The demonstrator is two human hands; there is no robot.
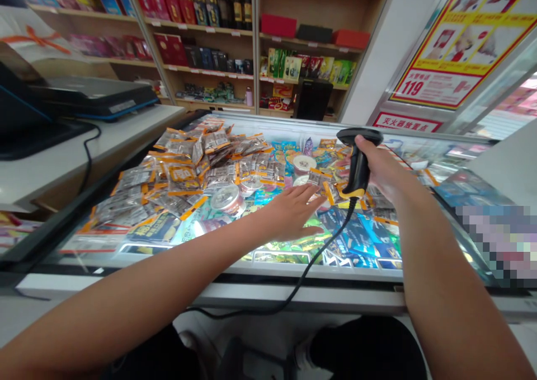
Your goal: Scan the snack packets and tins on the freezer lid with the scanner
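Note:
My right hand is wrapped around the handle of a black and yellow barcode scanner, held upright with its head at the top. A black cable runs from the scanner's base down over the freezer's front edge. My left hand reaches palm down with fingers spread, just left of some small orange-edged packets; whether it touches them I cannot tell. To its left, a big heap of clear packets with orange edges spreads over the glass-topped freezer.
Colourful bags and round tubs show through the glass. At left stands a counter with a flat black device. Shelves of bottles and boxes line the back. A poster hangs at right.

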